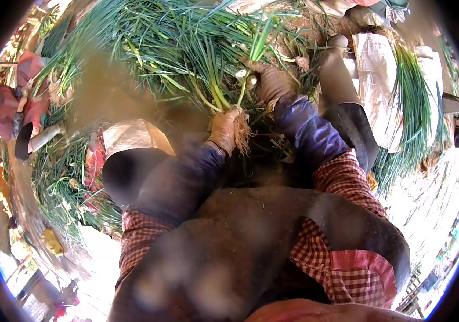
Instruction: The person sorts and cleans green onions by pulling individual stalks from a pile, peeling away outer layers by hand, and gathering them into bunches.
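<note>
Wrapped round the root end of a bunch of long green-leaved plants (213,80), my left hand (225,129) is closed, with brown roots (242,133) hanging beside it. To its right, my right hand (270,81) is closed round a smaller bunch with green stalks (261,40) rising above and white bulb ends (245,78) showing beside the fingers. Both hands look gloved. A large heap of green leaves (154,37) lies just beyond them. Smudges on the lens blur the area left of my left hand.
Another bunch of green plants (414,96) lies over pale sacks (374,80) at the right. My booted leg (342,80) stands right of my hands. More greens (60,182) lie at the left, near a person in red (9,112). A yellow object (52,241) is at lower left.
</note>
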`<state>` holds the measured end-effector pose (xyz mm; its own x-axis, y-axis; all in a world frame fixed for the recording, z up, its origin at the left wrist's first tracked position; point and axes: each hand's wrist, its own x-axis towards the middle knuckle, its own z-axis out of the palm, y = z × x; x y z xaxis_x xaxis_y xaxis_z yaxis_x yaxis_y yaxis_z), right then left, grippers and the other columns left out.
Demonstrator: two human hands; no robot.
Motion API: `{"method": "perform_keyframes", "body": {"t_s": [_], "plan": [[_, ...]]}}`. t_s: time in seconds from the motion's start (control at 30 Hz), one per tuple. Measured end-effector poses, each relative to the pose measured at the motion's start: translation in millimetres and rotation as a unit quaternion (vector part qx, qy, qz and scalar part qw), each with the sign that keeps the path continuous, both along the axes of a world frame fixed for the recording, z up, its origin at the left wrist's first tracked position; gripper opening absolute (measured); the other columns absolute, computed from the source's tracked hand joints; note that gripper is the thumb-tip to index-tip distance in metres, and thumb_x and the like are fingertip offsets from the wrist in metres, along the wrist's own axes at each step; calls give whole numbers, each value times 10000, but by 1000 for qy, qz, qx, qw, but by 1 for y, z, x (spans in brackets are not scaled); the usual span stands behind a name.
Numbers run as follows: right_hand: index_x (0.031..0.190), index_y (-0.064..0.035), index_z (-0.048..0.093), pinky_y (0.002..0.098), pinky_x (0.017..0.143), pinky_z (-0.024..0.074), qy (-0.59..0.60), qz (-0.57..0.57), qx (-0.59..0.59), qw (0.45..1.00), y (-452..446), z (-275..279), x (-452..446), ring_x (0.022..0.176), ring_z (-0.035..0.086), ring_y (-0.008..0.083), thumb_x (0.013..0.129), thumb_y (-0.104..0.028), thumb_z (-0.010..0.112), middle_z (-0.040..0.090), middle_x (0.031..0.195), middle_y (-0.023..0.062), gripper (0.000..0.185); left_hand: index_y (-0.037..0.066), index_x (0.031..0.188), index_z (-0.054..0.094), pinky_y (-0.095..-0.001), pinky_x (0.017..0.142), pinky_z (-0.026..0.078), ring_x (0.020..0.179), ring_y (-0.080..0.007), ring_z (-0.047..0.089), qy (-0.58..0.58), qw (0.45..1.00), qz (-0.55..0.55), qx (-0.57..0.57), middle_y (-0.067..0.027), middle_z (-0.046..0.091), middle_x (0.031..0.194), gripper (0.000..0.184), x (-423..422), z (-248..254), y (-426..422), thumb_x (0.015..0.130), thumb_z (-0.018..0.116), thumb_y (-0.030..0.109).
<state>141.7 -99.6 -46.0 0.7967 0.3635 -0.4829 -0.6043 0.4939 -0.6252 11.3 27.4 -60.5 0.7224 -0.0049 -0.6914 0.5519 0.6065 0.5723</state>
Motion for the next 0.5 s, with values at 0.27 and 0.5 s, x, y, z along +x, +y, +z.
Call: {"method": "perform_keyframes", "body": {"t_s": [0.27,0.5], "plan": [[1021,-17,597,249,422,445,35,-47,31,998,-3,7,-3,548,555,132,844,-139,598,595,675,47,215,111,1146,512,-413,693,576,883,-209,624,-4,995,-8,-103,-78,612,1024,232,-4,0,8,938,523,214],[870,6,689,290,435,453,-148,171,-281,933,8,-23,-10,485,547,175,788,-224,691,621,645,73,244,32,1163,561,-355,824,537,933,-222,625,-122,992,1,-42,-96,632,1021,253,6,1,-3,949,516,159]]}}
